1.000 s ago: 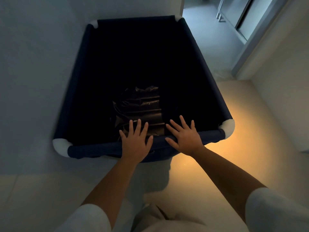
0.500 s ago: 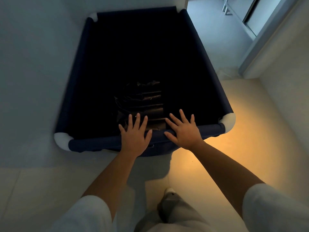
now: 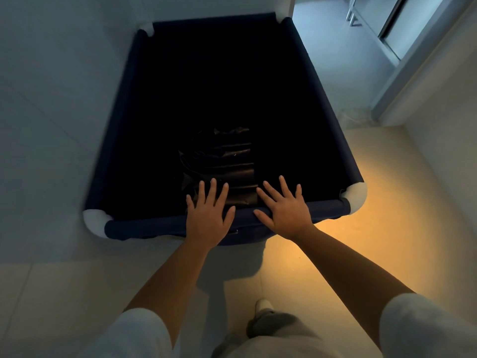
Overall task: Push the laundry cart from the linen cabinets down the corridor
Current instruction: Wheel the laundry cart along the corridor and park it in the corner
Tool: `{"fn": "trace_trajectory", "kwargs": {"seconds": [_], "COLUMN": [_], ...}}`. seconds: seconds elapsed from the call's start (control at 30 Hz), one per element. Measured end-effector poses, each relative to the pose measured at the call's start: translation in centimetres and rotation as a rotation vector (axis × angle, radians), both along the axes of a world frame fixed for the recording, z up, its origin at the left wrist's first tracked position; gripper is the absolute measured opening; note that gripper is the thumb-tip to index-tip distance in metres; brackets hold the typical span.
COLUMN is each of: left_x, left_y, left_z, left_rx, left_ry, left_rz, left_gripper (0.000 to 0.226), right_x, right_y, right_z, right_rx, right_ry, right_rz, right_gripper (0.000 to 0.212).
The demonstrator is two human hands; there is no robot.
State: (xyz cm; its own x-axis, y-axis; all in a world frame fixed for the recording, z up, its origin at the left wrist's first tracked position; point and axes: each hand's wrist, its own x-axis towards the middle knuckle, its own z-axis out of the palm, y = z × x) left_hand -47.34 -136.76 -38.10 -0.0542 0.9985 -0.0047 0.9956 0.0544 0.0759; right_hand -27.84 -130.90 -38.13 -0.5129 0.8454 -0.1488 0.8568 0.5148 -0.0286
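Note:
The laundry cart (image 3: 144,227) is a deep navy fabric bin with white rounded corner pieces, filling the middle of the view in front of me. Dark folded plastic bags (image 3: 227,161) lie at its bottom near my side. My left hand (image 3: 207,215) presses flat on the near rim, fingers spread and pointing forward. My right hand (image 3: 285,209) lies flat on the same rim just to its right, fingers also spread. Neither hand curls around the rim.
A pale wall (image 3: 51,99) runs close along the cart's left side. Past the cart's far right corner the tiled floor (image 3: 340,73) continues ahead. A door frame and wall corner (image 3: 402,81) stand at the right. My foot (image 3: 262,304) steps on the floor below.
The cart has rolled forward and sits a little higher in view. My hands stayed flat on its near rim. One foot has stepped forward beneath me.

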Motion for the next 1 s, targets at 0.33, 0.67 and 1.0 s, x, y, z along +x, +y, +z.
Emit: {"fn": "trace_trajectory", "kwargs": {"seconds": [0.33,0.67,1.0], "left_x": [-0.5,-0.4,-2.7], "left_y": [0.3,0.3,-1.2], "left_z": [0.3,0.4,0.5], "left_rx": [0.069,0.055,0.041], "left_ry": [0.054,0.037,0.051], "left_rz": [-0.094,-0.066,-0.016], "left_gripper": [0.061,0.06,0.071], "right_x": [-0.1,-0.3,-3.3], "right_y": [-0.4,-0.6,-3.2], "right_z": [0.4,0.5,0.1], "right_rx": [0.018,0.028,0.039], "right_ry": [-0.008,-0.052,0.021], "right_rz": [-0.007,-0.03,-0.144], "right_gripper": [0.068,0.067,0.07]}}
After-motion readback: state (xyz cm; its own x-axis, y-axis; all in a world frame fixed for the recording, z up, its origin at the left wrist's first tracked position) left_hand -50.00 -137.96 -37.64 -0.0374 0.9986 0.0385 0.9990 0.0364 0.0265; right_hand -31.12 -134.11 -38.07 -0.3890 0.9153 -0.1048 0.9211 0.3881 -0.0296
